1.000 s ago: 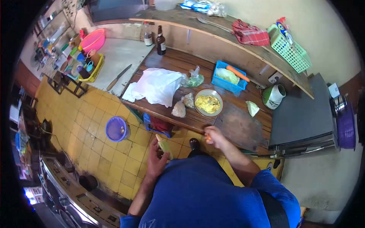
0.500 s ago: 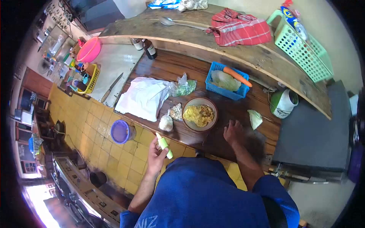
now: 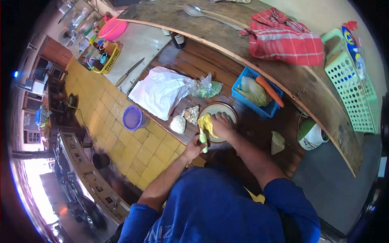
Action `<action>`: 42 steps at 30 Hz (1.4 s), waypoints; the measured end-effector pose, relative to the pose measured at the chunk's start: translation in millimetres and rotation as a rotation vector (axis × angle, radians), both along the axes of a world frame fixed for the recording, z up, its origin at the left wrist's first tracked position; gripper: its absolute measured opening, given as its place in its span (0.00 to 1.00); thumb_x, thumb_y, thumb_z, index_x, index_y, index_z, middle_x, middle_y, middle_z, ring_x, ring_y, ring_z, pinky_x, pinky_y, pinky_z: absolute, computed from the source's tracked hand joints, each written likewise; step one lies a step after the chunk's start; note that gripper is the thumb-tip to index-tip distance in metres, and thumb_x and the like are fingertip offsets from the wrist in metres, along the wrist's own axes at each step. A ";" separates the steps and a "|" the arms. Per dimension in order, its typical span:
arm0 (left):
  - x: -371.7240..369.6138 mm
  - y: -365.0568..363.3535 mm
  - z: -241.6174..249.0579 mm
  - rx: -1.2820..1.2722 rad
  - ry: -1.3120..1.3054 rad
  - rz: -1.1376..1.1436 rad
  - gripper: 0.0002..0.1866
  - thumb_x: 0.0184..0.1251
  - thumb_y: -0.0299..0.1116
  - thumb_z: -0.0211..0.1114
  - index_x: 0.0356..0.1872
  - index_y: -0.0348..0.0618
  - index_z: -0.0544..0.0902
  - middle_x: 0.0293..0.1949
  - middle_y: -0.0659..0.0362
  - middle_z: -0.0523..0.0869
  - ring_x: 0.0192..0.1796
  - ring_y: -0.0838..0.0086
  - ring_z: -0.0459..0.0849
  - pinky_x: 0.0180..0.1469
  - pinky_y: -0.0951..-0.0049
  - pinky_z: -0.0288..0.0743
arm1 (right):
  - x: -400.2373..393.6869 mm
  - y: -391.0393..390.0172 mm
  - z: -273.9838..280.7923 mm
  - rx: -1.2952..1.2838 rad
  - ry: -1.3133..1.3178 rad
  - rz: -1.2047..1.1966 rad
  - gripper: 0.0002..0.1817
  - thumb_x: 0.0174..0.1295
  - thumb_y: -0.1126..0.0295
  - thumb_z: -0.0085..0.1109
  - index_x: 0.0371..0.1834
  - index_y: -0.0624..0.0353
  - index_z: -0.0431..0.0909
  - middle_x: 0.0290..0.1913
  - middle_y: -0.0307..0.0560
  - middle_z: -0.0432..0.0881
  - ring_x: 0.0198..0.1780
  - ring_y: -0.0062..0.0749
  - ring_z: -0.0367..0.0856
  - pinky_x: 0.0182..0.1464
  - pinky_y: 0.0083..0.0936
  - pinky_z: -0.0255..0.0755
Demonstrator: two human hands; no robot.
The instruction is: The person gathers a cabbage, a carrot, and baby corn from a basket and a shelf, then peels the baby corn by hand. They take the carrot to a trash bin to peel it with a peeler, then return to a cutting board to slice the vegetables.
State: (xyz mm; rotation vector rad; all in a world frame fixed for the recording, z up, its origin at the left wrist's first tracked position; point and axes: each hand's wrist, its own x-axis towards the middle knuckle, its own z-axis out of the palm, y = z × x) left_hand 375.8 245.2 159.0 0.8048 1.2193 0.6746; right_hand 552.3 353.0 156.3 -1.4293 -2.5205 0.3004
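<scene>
My left hand point(image 3: 193, 149) is closed round a pale green piece point(image 3: 203, 141), perhaps a peeler or vegetable stalk, at the table's front edge. Over a round bowl point(image 3: 216, 108) with a brown rim, my right hand point(image 3: 222, 124) has its fingers bent down on yellow, crumpled food point(image 3: 206, 122). What its fingertips hold is partly hidden. Left of the bowl lie a small clear bag of pale bits point(image 3: 191, 114) and a white lump point(image 3: 178, 124). A bag of chopped greens point(image 3: 208, 89) is behind them.
A white plastic bag point(image 3: 159, 90) lies left. The blue basket point(image 3: 239, 94) holds a carrot point(image 3: 269, 91) and cabbage point(image 3: 254, 91). A cabbage leaf point(image 3: 277, 142) lies right. Further left are a knife point(image 3: 130, 71) and a purple bucket point(image 3: 133, 118). Behind runs a raised wooden shelf point(image 3: 227, 42).
My right hand has moved left from the tabletop onto the food in the bowl. My left hand has moved up beside the bowl, still holding the green piece. The camera view has shifted.
</scene>
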 end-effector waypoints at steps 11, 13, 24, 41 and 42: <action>1.5 -9.7 -3.9 -0.007 -0.080 0.145 0.16 0.67 0.23 0.60 0.55 0.40 0.72 0.43 0.60 0.81 0.42 0.77 0.79 0.45 0.75 0.75 | -20.3 3.3 -0.9 -0.215 0.043 0.071 0.15 0.52 0.70 0.54 0.45 0.57 0.78 0.46 0.55 0.77 0.52 0.52 0.75 0.54 0.47 0.67; -8.3 -12.2 -0.1 0.000 -0.022 0.165 0.17 0.68 0.24 0.59 0.57 0.41 0.72 0.46 0.60 0.81 0.47 0.75 0.79 0.51 0.72 0.75 | -15.2 -0.4 8.2 -0.423 0.056 0.073 0.17 0.51 0.70 0.54 0.46 0.57 0.78 0.47 0.57 0.78 0.54 0.53 0.76 0.54 0.47 0.70; -54.9 -41.3 91.4 0.250 -0.153 0.362 0.22 0.65 0.23 0.64 0.60 0.41 0.72 0.42 0.63 0.82 0.43 0.82 0.79 0.45 0.78 0.76 | -27.3 -30.3 94.5 -0.147 0.380 0.050 0.12 0.57 0.73 0.56 0.43 0.67 0.79 0.42 0.57 0.82 0.44 0.44 0.82 0.47 0.36 0.76; -210.4 -178.3 192.5 0.473 0.653 0.585 0.29 0.50 0.31 0.77 0.56 0.45 0.78 0.36 0.59 0.84 0.36 0.77 0.82 0.40 0.74 0.77 | -273.8 -163.7 192.8 -0.532 0.623 0.430 0.10 0.53 0.73 0.53 0.37 0.61 0.80 0.25 0.56 0.80 0.24 0.39 0.82 0.28 0.33 0.74; -223.5 -186.0 188.4 0.484 0.647 0.617 0.28 0.51 0.31 0.77 0.56 0.46 0.78 0.37 0.58 0.85 0.36 0.78 0.82 0.40 0.74 0.78 | -293.4 -166.5 190.9 -0.496 0.638 0.466 0.10 0.54 0.73 0.52 0.38 0.61 0.80 0.24 0.55 0.80 0.24 0.39 0.81 0.27 0.33 0.73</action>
